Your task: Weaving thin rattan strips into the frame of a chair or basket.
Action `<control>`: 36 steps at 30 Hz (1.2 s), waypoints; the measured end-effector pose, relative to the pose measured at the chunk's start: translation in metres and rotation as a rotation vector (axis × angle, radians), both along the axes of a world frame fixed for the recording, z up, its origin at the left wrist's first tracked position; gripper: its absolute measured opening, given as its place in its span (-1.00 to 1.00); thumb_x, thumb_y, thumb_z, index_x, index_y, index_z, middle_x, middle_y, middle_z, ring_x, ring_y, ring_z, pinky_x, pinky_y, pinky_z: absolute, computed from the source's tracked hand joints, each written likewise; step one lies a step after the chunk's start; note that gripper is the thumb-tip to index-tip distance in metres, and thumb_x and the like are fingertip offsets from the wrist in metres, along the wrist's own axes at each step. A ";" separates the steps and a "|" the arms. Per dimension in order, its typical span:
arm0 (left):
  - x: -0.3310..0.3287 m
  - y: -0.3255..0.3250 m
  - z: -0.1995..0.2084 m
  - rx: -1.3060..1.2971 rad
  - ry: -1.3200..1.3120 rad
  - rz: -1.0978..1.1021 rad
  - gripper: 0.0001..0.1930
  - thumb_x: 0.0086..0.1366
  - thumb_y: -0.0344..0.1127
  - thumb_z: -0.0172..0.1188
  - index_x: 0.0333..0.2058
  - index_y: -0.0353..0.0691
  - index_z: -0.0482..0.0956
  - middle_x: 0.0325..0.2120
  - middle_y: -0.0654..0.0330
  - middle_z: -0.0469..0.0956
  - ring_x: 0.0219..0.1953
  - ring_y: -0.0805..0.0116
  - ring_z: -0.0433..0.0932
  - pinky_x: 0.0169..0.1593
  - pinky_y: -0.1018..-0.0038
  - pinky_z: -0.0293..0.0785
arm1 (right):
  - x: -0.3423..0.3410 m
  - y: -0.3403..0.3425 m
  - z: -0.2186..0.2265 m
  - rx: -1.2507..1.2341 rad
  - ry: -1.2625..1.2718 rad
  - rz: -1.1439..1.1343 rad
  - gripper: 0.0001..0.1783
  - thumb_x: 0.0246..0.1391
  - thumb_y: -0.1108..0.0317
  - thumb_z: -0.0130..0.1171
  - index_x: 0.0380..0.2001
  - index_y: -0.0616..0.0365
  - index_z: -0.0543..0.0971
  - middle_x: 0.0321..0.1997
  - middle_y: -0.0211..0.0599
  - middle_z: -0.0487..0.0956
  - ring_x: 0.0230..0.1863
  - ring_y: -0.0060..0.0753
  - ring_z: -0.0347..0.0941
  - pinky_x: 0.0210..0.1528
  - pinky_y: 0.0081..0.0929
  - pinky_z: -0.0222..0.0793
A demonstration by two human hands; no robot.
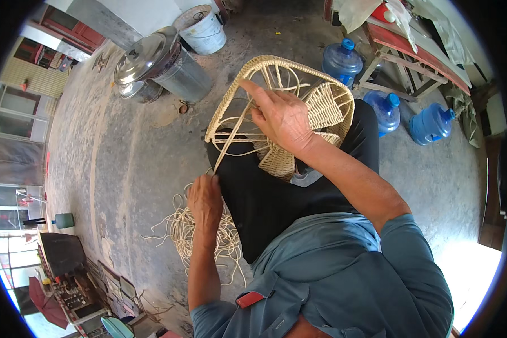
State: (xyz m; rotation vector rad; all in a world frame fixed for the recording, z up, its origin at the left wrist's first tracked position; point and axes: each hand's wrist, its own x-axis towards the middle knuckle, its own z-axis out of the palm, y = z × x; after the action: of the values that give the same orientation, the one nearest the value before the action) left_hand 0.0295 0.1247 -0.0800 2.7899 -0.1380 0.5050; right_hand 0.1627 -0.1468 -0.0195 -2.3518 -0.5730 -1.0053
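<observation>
A partly woven basket [324,107] of pale straw-coloured cord rests on my lap, its rim wrapped and its side toward my left showing bare ribs. My right hand [284,118] lies over it, the index finger stretched to the rim and the other fingers curled down at the basket, their tips partly hidden. One strand of cord [229,141] runs taut from near that hand, down across the ribs, to my left hand [205,197]. There, beside my left knee, its fingers pinch the strand. A loose, tangled heap of cord [188,239] lies on the floor, partly behind my left forearm.
Ahead on the left stand a metal bin [186,76], a lidded pot [146,56] and a whitish bucket [203,34]. Blue water jugs [384,110] stand on the concrete floor to the right, near a red-edged wooden table [400,45]. Cluttered furniture [76,281] is at lower left.
</observation>
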 end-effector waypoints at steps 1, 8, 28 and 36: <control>-0.008 0.015 -0.007 0.094 0.028 0.040 -0.81 0.49 -0.28 0.24 -0.32 -0.20 0.50 -0.37 0.01 0.56 -0.29 -0.15 0.57 -0.16 0.02 0.44 | -0.001 0.001 0.001 0.008 0.018 0.005 -0.15 0.05 0.42 0.37 0.47 -0.06 0.42 -0.41 -0.33 0.66 -0.39 -0.24 0.66 -0.27 -0.24 0.63; -0.105 0.216 -0.069 0.194 0.246 0.510 -0.73 0.50 -0.16 0.17 -0.22 -0.29 0.58 -0.32 -0.17 0.65 -0.18 -0.35 0.62 -0.12 -0.08 0.52 | -0.001 0.003 0.003 0.008 0.070 0.040 -0.06 0.03 0.45 0.36 0.53 -0.03 0.36 -0.37 -0.27 0.68 -0.38 -0.19 0.66 -0.25 -0.24 0.62; -0.066 0.031 0.023 -0.280 0.437 0.117 -0.77 0.47 -0.21 0.31 -0.12 -0.28 0.70 -0.22 0.01 0.75 -0.20 0.08 0.74 -0.11 0.22 0.61 | 0.000 0.014 0.024 -0.184 0.403 -0.061 0.02 0.05 0.49 0.37 0.59 0.03 0.22 -0.14 -0.05 0.64 -0.38 -0.16 0.70 -0.38 -0.30 0.65; 0.003 -0.061 0.072 -0.433 0.057 -0.063 -0.90 0.46 -0.40 0.32 -0.13 -0.27 0.70 -0.26 0.02 0.72 -0.25 0.10 0.73 -0.13 0.27 0.61 | -0.016 -0.002 0.003 0.734 0.617 0.296 -0.35 0.31 0.50 0.31 0.44 0.05 0.42 -0.22 -0.35 0.57 -0.42 -0.56 0.53 -0.39 -0.47 0.52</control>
State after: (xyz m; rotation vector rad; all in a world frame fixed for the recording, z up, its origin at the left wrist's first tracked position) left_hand 0.0324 0.0637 -0.0078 2.3660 -0.0907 0.3851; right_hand 0.1470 -0.1485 -0.0167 -1.7051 -0.2317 -0.2422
